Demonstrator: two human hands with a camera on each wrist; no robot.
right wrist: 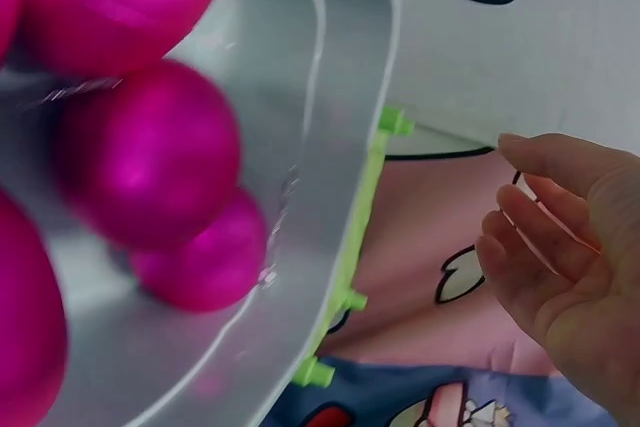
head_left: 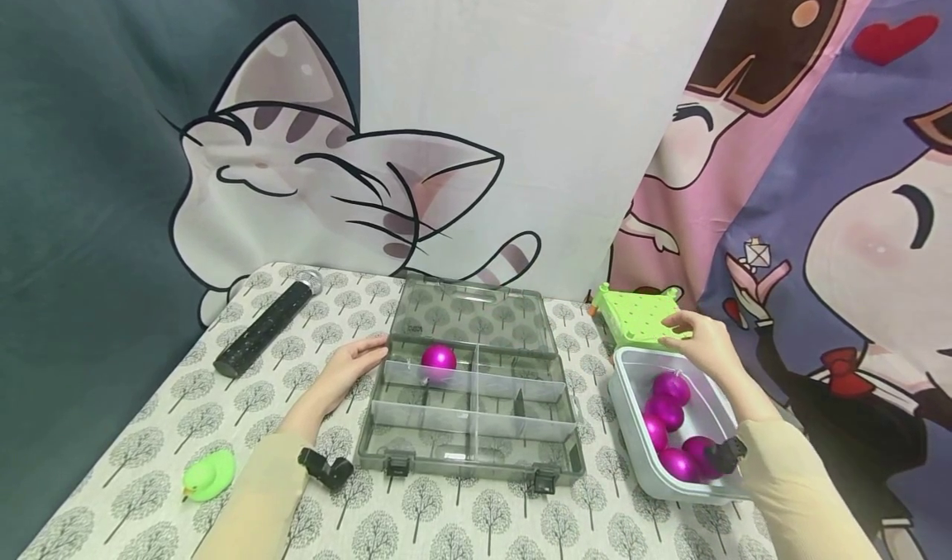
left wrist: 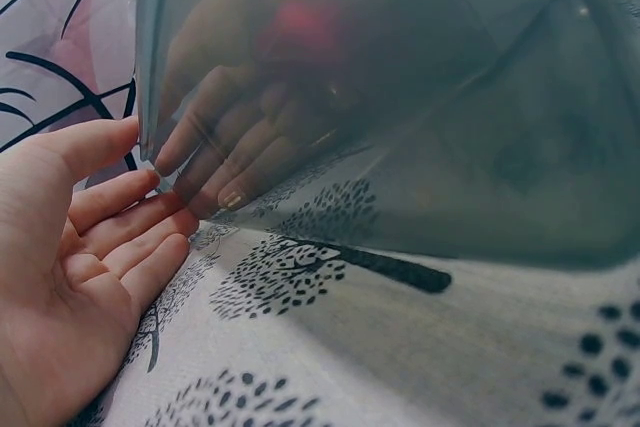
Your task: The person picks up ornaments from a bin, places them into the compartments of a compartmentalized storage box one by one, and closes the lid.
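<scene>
A smoky see-through compartment box [head_left: 476, 465] lies with its lid [head_left: 476, 316] folded back. One shiny magenta ball [head_left: 439, 362] sits in its far left compartment. My left hand [head_left: 345, 374] reaches along the box's left side, fingertips at the wall; in the left wrist view its fingers [left wrist: 130, 237] are nearly straight beside the clear plastic. On the right, a pale grey-blue tub [head_left: 632, 428] holds several magenta balls [head_left: 664, 412]. Over the tub's far rim hovers my right hand [head_left: 702, 341], fingers loosely bent with nothing between them, as the right wrist view shows [right wrist: 570, 237].
Behind the tub stands a lime-green toy stool or rack [head_left: 635, 316] with a dotted top. A black microphone [head_left: 268, 325] lies at the far left, and a green rubber duck [head_left: 210, 475] sits near the front left. Printed curtains [head_left: 550, 114] hang behind the tree-patterned tablecloth [head_left: 275, 386].
</scene>
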